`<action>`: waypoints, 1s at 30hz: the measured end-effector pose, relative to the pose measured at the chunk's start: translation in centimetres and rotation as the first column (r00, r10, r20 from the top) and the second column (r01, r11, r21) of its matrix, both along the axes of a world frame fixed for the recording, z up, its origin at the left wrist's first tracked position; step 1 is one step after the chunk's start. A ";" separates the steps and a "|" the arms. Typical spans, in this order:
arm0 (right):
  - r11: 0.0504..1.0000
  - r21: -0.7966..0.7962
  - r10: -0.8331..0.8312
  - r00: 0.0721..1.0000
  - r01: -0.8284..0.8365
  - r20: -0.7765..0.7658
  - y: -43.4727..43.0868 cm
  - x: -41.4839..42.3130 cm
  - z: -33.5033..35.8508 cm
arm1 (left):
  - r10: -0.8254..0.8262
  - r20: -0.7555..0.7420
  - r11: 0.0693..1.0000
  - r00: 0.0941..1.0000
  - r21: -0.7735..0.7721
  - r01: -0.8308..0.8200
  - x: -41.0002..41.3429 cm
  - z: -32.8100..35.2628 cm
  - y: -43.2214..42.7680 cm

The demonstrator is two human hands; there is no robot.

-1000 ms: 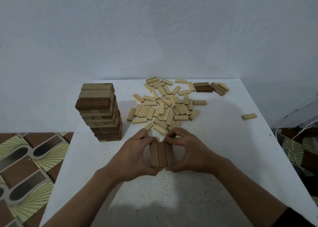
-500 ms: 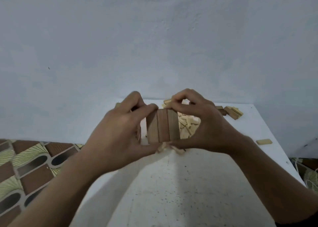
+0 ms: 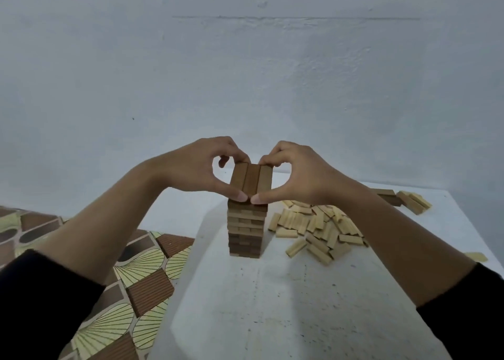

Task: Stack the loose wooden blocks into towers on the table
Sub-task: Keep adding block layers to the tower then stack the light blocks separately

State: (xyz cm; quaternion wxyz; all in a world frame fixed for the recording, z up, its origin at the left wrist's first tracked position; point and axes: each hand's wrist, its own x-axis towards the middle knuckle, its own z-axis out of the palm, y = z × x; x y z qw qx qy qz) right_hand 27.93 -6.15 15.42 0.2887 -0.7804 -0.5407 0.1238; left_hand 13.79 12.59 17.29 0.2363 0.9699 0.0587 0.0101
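A row of three brown wooden blocks (image 3: 251, 181), laid side by side with long edges touching, sits at the very top of a tall tower of stacked wooden blocks (image 3: 246, 231), which has pale layers above and darker ones toward the base; whether the row already bears fully on the layer beneath cannot be told. The left hand (image 3: 196, 168) grips the row from its left and the right hand (image 3: 298, 175) from its right, each with curled fingers (image 3: 240, 196) pinching the blocks, thumb tips close together at the near end and the other fingertips on the far end. The tower stands upright on a white speckled surface (image 3: 272, 305), toward its left side. Just right of the tower lies a heap of loose pale wooden blocks (image 3: 319, 227), scattered flat at many angles. Farther back on the right, a few dark brown blocks (image 3: 390, 197) lie beside a small cluster of pale blocks (image 3: 414, 202), and a single pale block (image 3: 476, 256) lies near the right edge, next to the right forearm. Black sleeves (image 3: 35, 305) cover the upper arms. Left of the surface is a floor patterned in brown and yellow-green (image 3: 141, 277), and a pale blue-white wall (image 3: 245, 73) stands behind
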 end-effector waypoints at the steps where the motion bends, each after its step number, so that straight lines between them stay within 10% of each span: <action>1: 1.000 -0.010 -0.003 1.000 0.003 -0.004 0.1 0.0 -0.1 | 0.006 -0.002 1.000 1.000 -0.005 -0.006 0.1 -0.2 0.3; 30: 0.999 -0.049 -0.007 0.999 0.009 0.050 0.3 0.1 -1.6 | 0.043 0.008 0.993 0.999 -0.110 -0.042 0.4 -3.4 1.3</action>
